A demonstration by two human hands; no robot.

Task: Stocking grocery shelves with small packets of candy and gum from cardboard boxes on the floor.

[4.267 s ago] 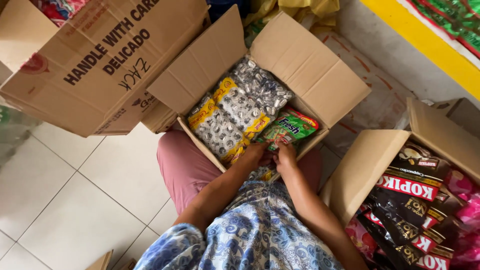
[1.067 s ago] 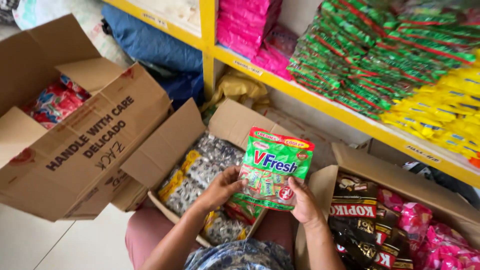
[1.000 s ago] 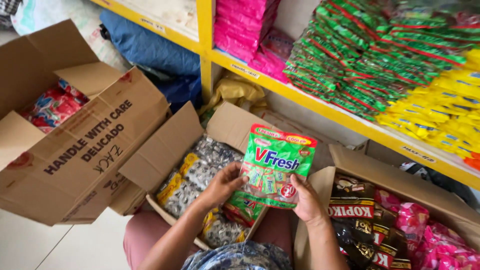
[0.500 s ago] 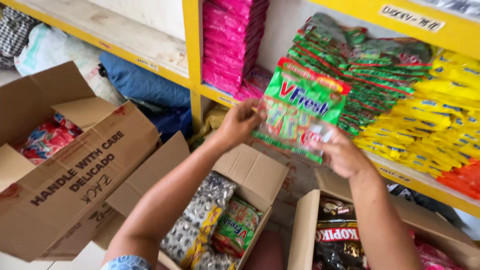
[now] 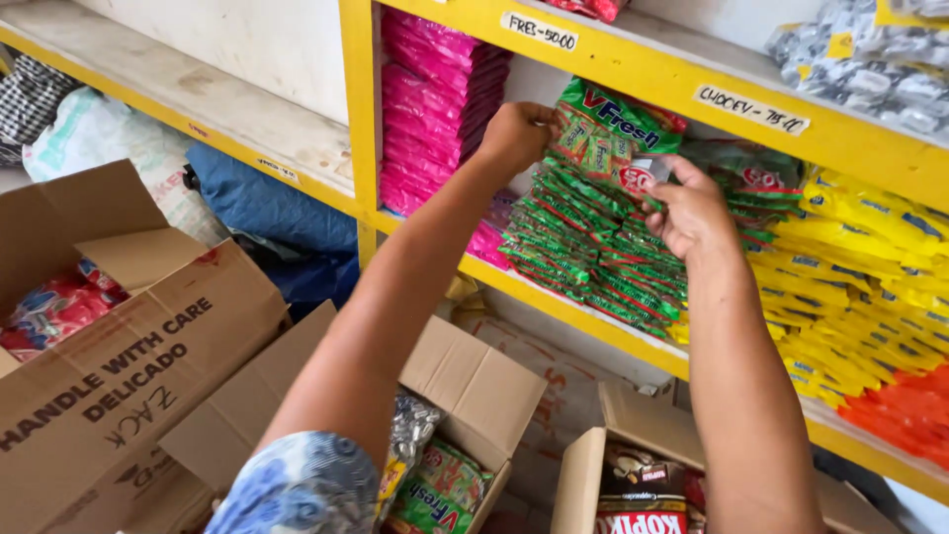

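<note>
A green candy packet (image 5: 611,138) with a red top edge was held up at the far yellow shelf (image 5: 633,74), on top of the stack of green packets (image 5: 593,247) in the middle bay. The left hand (image 5: 514,133) was closed on the packet's left edge, and the right hand (image 5: 692,213) pinched its right lower corner between thumb and fingers; both bare arms reached up and away from the body. Left of the stack stood a pile of pink packets (image 5: 435,119), and right of it lay yellow packets (image 5: 870,257), then orange ones (image 5: 905,415). Two white handwritten labels (image 5: 539,30) were stuck on the shelf's front edge. Near, three open cardboard boxes stood on the floor: a large one at the left (image 5: 129,366) with red packets inside, a middle one (image 5: 465,396) holding one visible green packet, and a right one (image 5: 613,465) with dark packets
</note>
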